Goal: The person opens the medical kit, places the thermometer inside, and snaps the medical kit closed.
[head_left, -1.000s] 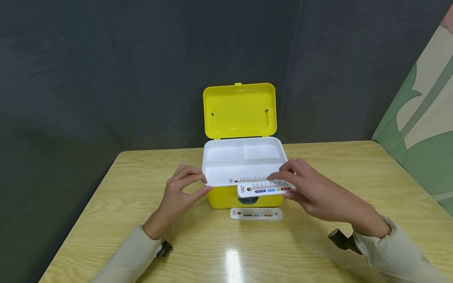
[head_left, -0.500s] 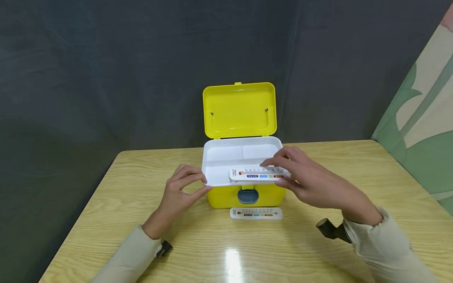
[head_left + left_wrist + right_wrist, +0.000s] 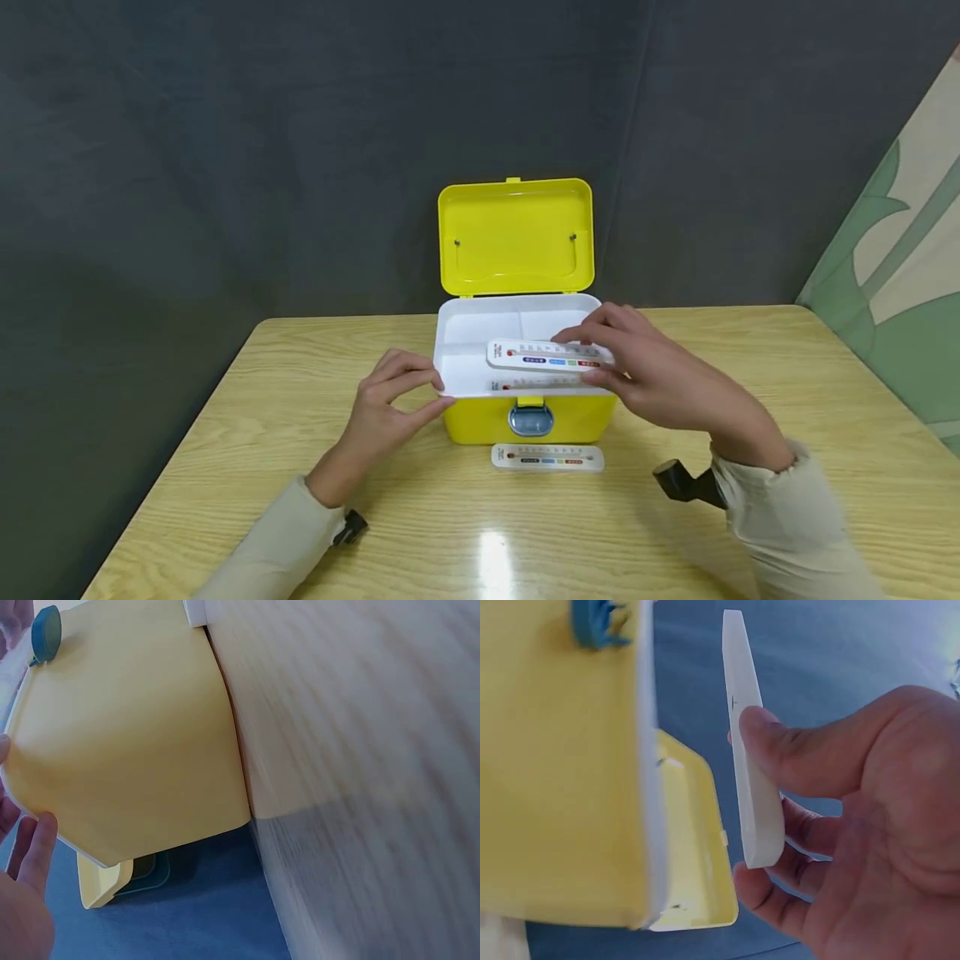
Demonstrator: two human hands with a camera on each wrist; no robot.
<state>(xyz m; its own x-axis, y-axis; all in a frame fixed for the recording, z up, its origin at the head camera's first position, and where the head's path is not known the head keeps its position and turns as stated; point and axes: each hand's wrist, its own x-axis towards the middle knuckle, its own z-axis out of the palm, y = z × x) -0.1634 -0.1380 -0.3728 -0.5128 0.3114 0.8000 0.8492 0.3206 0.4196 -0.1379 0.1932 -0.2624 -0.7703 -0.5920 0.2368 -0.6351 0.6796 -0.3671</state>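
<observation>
My right hand (image 3: 660, 375) pinches a white strip thermometer (image 3: 528, 354) with a red bulb and coloured bands, holding it above the front compartment of a white tray (image 3: 465, 371). The right wrist view shows the thermometer (image 3: 751, 765) edge-on between thumb and fingers, apart from the box. Below it, a second thermometer (image 3: 525, 384) lies partly hidden inside the tray's front compartment. The tray sits in a yellow storage box (image 3: 480, 421). At the box's front left corner, my left hand (image 3: 386, 412) pinches the tray rim. A third thermometer (image 3: 547, 457) lies on the table before the box.
The yellow lid (image 3: 517, 237) stands raised at the back. A grey latch (image 3: 531, 420) hangs on the box front. Behind the wooden table (image 3: 300, 350) is a dark cloth (image 3: 337, 167); a patterned panel (image 3: 900, 275) is at the right.
My right hand has moved the thermometer up and back from the box's front edge to over the tray, uncovering the latch. My left hand stays on the rim. The view has shifted slightly.
</observation>
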